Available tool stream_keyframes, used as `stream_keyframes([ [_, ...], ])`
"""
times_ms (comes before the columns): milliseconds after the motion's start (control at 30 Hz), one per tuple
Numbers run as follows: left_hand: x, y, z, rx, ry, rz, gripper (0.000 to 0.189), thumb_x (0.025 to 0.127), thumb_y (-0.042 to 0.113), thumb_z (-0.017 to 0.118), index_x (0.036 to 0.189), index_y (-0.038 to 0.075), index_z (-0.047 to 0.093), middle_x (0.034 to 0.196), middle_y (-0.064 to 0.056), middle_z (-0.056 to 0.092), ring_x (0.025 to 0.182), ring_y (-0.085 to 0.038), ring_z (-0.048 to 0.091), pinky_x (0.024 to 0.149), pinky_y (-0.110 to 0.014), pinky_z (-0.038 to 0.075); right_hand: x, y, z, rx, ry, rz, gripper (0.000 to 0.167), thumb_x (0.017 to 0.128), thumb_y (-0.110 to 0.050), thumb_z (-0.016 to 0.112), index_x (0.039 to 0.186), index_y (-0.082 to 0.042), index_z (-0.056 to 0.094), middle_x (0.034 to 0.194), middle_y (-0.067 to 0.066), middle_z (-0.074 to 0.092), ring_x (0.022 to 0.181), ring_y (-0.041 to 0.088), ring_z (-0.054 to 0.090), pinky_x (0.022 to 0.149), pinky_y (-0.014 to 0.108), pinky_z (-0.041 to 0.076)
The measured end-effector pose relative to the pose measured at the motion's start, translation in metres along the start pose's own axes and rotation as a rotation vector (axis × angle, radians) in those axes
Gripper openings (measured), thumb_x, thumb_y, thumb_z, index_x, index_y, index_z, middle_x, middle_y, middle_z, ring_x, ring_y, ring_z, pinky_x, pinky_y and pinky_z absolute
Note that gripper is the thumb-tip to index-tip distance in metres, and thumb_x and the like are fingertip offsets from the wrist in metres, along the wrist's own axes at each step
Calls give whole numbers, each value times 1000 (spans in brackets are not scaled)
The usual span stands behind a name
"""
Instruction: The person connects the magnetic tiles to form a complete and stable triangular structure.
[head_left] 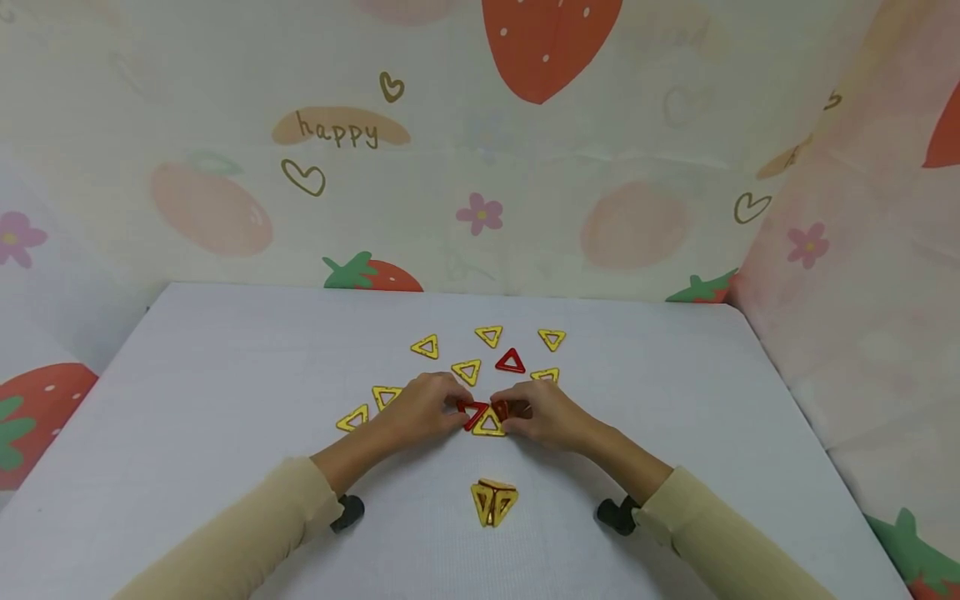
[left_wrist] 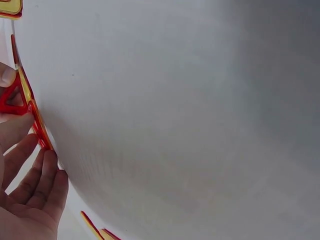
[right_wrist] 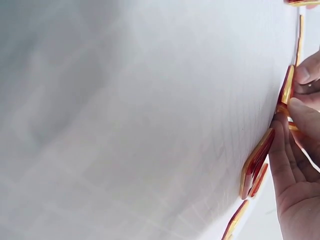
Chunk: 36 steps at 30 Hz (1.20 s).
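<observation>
Near the table's middle, my left hand [head_left: 427, 408] pinches a red triangular magnetic tile [head_left: 477, 417] between thumb and fingers. My right hand [head_left: 547, 412] grips another red triangular tile [head_left: 500, 409], tilted up and partly covered by the fingers. Between both hands lies a yellow triangular tile [head_left: 489, 432], its upper tip close to the two red ones; whether they are joined I cannot tell. In the left wrist view, the left fingers [left_wrist: 47, 177] touch tiles seen nearly edge-on. The right wrist view shows the right thumb [right_wrist: 302, 115] against a tile edge.
Closer to me stands a small pyramid of yellow tiles [head_left: 483, 504]. Beyond the hands lie a loose red tile [head_left: 511, 369] and several yellow tiles, one at the back right [head_left: 552, 339]. Two more yellow tiles, including one at the left [head_left: 362, 413], lie beside the left forearm.
</observation>
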<state>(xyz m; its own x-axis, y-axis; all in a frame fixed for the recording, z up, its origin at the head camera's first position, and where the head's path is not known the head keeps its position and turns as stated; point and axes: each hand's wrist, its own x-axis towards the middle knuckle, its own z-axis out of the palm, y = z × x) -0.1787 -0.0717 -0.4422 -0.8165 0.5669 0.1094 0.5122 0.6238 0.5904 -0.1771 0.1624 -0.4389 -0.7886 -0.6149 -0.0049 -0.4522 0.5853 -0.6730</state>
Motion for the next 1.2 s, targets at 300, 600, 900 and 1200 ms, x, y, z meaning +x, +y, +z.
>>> stream_keyframes([
  [300,1,-3,-1,-10,-38,-26,23,87,12,77,109,6,76,101,0,71,91,-11,61,86,-31,53,0,1,0,1,-5,-4,38,87,-8,76,124,-1,68,106,2,71,89,9,62,81,23,53],
  [600,-1,-3,1,-7,-21,-30,22,86,12,78,108,7,75,101,0,71,89,-10,60,85,-30,52,0,0,0,-5,-7,2,38,87,-8,76,124,-1,68,105,2,72,89,9,63,81,23,53],
  [900,0,2,-1,9,-26,-58,23,86,11,78,107,5,75,101,-2,71,92,-14,62,88,-33,52,1,0,0,-14,-4,2,38,87,-8,76,124,-1,68,105,1,71,88,10,61,80,23,52],
  [1200,1,4,0,41,-37,-68,23,86,11,78,107,4,75,101,-3,71,93,-15,64,88,-34,53,0,0,-1,-7,-11,5,38,87,-8,76,124,-1,68,102,1,71,87,10,62,79,22,52],
])
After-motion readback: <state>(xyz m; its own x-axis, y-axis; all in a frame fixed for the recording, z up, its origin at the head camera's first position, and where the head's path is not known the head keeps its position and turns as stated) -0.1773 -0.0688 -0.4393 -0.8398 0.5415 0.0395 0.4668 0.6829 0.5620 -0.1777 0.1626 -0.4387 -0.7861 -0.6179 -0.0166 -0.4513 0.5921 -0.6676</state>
